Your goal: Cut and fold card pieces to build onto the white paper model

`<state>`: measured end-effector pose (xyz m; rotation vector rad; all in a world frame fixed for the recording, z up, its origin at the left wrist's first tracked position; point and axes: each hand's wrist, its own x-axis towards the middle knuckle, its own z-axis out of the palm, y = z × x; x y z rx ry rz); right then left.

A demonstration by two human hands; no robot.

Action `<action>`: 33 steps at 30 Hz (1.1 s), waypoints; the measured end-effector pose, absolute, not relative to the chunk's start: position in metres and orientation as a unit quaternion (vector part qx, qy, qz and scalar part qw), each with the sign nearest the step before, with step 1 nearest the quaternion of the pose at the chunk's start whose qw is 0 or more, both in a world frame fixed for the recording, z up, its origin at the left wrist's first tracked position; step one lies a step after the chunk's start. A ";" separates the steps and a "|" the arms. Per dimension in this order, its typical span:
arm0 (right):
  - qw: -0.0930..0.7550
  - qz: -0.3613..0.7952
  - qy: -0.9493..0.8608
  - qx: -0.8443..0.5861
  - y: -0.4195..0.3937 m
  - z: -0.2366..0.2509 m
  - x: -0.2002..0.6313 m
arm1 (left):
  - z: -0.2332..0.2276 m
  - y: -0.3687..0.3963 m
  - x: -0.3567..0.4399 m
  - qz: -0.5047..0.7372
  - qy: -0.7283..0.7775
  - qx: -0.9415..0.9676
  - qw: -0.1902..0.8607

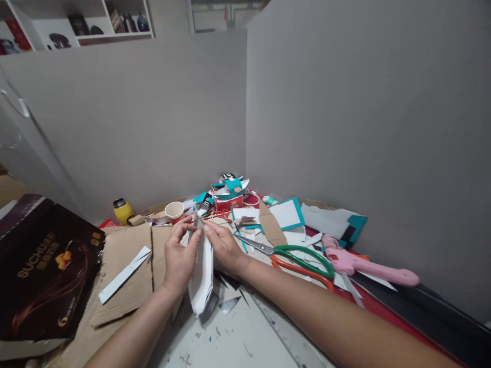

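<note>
My left hand (179, 253) and my right hand (223, 245) meet over the middle of the table and together hold a long white folded card piece (202, 276). Both pinch its pointed far tip between fingers and thumbs, while the rest of the piece hangs down toward me between my wrists. Small grey and white offcuts (229, 304) lie on the table just under it.
Green and orange scissors (297, 258) and a pink glue gun (364, 265) lie to the right. Brown cardboard (128, 271) with a white strip (123, 275), a dark box (42, 271), a paper cup (174, 210), a yellow bottle (123, 210) and teal scraps (230, 191) surround my hands. Grey partition walls close the back.
</note>
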<state>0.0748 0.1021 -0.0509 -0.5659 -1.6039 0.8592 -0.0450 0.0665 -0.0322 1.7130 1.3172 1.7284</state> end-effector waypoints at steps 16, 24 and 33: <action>0.595 0.378 -0.664 -0.247 0.099 -0.044 0.074 | -0.028 0.068 -0.046 0.587 0.492 0.626 0.145; 0.584 0.351 -0.686 -0.254 0.098 -0.043 0.073 | -0.026 0.069 -0.048 0.596 0.490 0.621 0.136; 0.571 0.290 -0.723 -0.261 0.101 -0.040 0.078 | -0.025 0.072 -0.048 0.594 0.483 0.603 0.223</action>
